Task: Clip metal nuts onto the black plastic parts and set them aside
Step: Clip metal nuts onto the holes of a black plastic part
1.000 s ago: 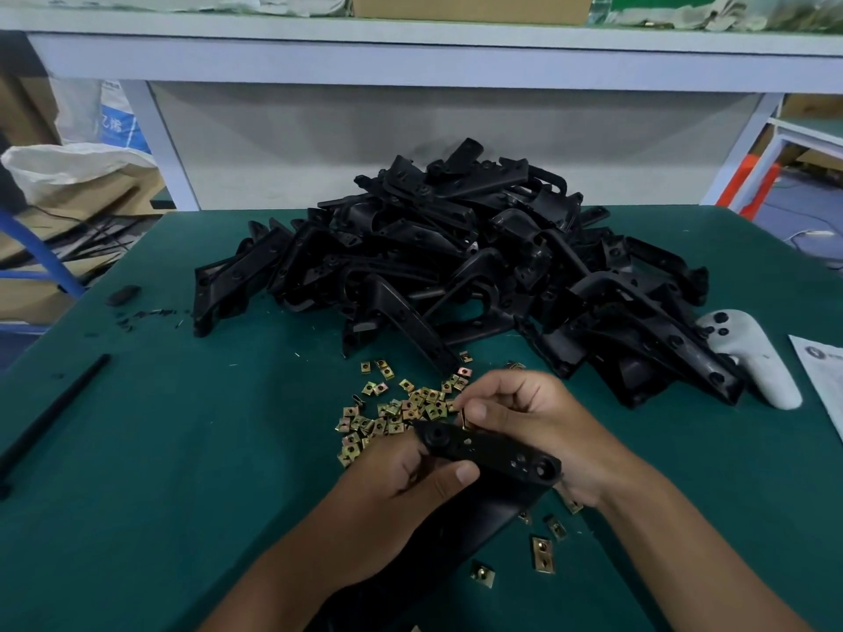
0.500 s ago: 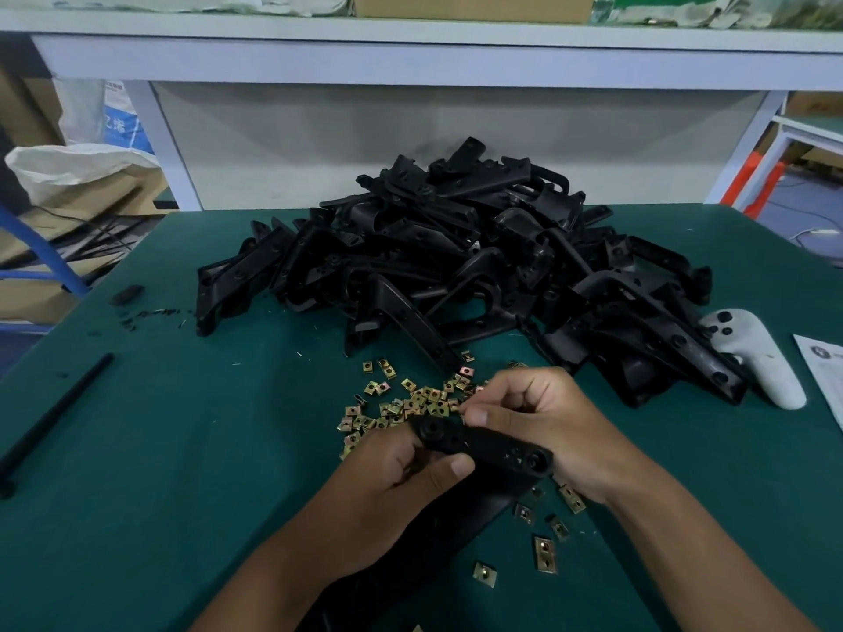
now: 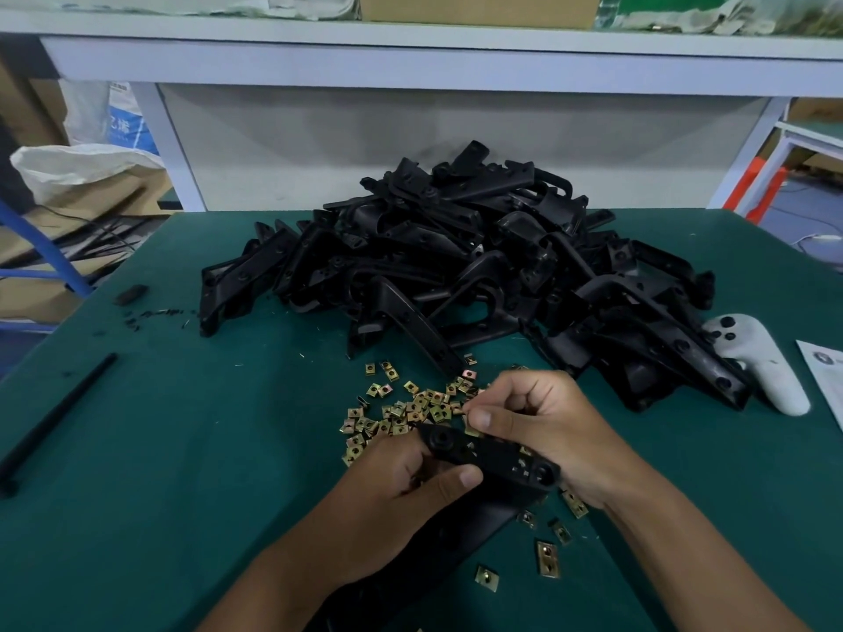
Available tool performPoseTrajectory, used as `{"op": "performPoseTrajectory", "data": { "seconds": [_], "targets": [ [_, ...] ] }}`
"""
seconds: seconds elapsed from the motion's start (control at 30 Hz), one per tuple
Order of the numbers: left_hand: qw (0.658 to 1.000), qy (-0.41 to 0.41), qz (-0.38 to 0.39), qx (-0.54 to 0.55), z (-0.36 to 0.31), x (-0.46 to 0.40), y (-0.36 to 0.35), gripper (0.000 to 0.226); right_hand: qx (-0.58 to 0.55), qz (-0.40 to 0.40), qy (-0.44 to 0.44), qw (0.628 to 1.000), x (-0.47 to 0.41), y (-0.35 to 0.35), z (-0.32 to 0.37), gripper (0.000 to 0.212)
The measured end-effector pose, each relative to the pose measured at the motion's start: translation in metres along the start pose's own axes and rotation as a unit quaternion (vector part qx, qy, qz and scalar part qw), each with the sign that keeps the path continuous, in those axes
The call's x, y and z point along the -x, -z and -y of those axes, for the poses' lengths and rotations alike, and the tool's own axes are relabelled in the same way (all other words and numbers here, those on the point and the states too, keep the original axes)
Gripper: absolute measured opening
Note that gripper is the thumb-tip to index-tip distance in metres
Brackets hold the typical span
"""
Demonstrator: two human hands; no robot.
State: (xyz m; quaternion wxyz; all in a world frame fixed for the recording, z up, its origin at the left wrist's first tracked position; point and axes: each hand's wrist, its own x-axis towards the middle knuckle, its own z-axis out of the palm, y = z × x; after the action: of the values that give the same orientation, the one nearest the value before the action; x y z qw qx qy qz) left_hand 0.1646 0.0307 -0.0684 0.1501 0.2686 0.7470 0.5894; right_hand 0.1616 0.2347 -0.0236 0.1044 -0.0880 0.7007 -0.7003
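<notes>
My left hand (image 3: 401,490) grips a long black plastic part (image 3: 497,458) near the table's front, thumb across its lower edge. My right hand (image 3: 543,426) pinches a small brass-coloured metal nut (image 3: 473,431) against the part's upper edge, the other fingers curled. The part's long body runs down under my left forearm and is mostly hidden. A scatter of loose metal nuts (image 3: 401,405) lies just beyond my hands. A big heap of black plastic parts (image 3: 479,262) fills the table's middle and back.
Several stray nuts (image 3: 547,556) lie on the green table (image 3: 182,449) by my right wrist. A white controller (image 3: 757,362) and a paper sheet (image 3: 828,376) sit at the right. A black rod (image 3: 59,412) lies at the left edge.
Both hands and the held part have shifted slightly away from me towards the nut scatter. My right thumb and fingers now press a nut at the part's upper edge.
</notes>
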Motion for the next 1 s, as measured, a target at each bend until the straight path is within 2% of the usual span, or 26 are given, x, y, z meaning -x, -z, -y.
{"op": "performPoseTrajectory", "data": {
  "seconds": [0.37, 0.53, 0.6, 0.7, 0.8, 0.87, 0.93, 1.0],
  "targets": [
    [1.0, -0.013, 0.006, 0.022, 0.001, 0.0, 0.002, 0.046, 0.018, 0.004, 0.019, 1.0, 0.001, -0.002, 0.002, 0.011],
    [0.998, -0.017, 0.009, 0.06, -0.001, 0.0, 0.002, 0.017, 0.025, 0.017, 0.028, 0.999, 0.002, -0.001, 0.002, 0.038],
    [0.997, -0.017, 0.003, 0.072, -0.004, 0.0, 0.003, 0.017, 0.012, 0.021, 0.01, 1.0, 0.002, 0.002, 0.001, 0.051],
    [0.996, -0.026, -0.017, 0.085, -0.006, -0.001, 0.005, 0.017, -0.028, 0.062, 0.001, 0.998, 0.001, 0.005, -0.002, 0.058],
    [0.995, -0.021, -0.035, 0.086, -0.005, -0.001, 0.005, 0.021, -0.011, 0.076, 0.005, 0.997, 0.0, 0.009, -0.007, 0.067],
    [0.996, -0.027, -0.05, 0.062, -0.005, -0.002, 0.005, 0.018, 0.032, 0.065, 0.008, 0.997, -0.001, 0.016, -0.008, 0.07],
    [0.994, -0.042, -0.086, 0.049, -0.005, -0.005, 0.009, 0.019, 0.134, -0.009, 0.037, 0.99, -0.004, 0.023, -0.012, 0.06],
    [0.982, -0.05, -0.159, 0.089, -0.007, -0.005, 0.019, 0.017, 0.281, -0.075, 0.057, 0.955, -0.006, 0.029, -0.015, 0.042]
  ]
}}
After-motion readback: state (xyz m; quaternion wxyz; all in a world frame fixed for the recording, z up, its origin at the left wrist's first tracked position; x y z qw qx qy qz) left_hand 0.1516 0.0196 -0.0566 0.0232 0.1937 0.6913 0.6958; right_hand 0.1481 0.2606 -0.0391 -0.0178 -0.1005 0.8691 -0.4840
